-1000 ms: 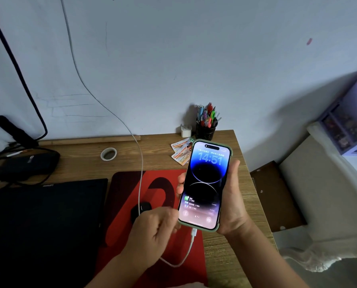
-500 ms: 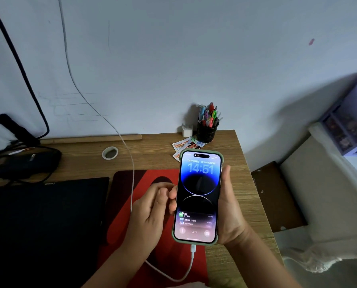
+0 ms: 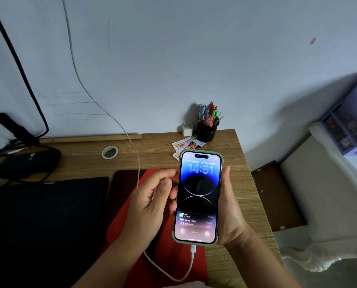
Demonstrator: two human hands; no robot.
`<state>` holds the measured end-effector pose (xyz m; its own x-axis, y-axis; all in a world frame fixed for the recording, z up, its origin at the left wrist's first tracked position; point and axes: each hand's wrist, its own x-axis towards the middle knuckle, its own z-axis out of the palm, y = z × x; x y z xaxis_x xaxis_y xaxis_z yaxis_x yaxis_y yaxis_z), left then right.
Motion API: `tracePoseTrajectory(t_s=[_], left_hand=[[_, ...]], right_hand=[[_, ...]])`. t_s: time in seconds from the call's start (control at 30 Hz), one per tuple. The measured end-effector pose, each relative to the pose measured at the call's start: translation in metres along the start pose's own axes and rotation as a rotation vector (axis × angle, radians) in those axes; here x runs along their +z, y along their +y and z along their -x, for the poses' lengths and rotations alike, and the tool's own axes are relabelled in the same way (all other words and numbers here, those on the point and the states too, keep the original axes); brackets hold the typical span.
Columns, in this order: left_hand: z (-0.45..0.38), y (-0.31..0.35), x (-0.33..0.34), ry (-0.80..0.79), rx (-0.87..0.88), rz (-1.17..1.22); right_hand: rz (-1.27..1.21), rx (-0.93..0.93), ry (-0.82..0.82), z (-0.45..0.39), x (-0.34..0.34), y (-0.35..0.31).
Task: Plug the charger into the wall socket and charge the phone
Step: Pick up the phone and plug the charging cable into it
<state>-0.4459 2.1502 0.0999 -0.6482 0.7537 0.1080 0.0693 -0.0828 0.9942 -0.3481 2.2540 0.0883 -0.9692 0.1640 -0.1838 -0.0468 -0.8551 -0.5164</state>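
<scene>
A phone (image 3: 198,196) in a green case, screen lit and showing 14:51, is upright above the desk in my right hand (image 3: 230,213), which grips its right edge and back. A white charging cable (image 3: 132,142) is plugged into the phone's bottom port, loops under my left wrist and climbs the wall out of the top of the frame. The wall socket is out of view. My left hand (image 3: 152,204) hovers beside the phone's left edge, fingers loosely curled, holding nothing; its thumb is near or touching the case.
On the wooden desk (image 3: 242,183) lie a red mouse pad (image 3: 129,204), a closed black laptop (image 3: 44,221), a tape roll (image 3: 110,152), cards, a pen holder (image 3: 207,125), a white adapter (image 3: 187,129). Black cables and a pouch (image 3: 28,163) sit left. A bed (image 3: 322,204) is right.
My left hand let go of the cable near the phone's bottom and rose to the phone's left side. The phone straightened upright and came slightly closer to me.
</scene>
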Motion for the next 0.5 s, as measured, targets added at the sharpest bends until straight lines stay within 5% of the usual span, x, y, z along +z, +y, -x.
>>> tracePoseTrajectory(t_s=[0.5], left_hand=[[-0.0016, -0.0056, -0.003, -0.009, -0.021, 0.001]], right_hand=[[-0.05, 0.016, 0.026, -0.0007, -0.0011, -0.0006]])
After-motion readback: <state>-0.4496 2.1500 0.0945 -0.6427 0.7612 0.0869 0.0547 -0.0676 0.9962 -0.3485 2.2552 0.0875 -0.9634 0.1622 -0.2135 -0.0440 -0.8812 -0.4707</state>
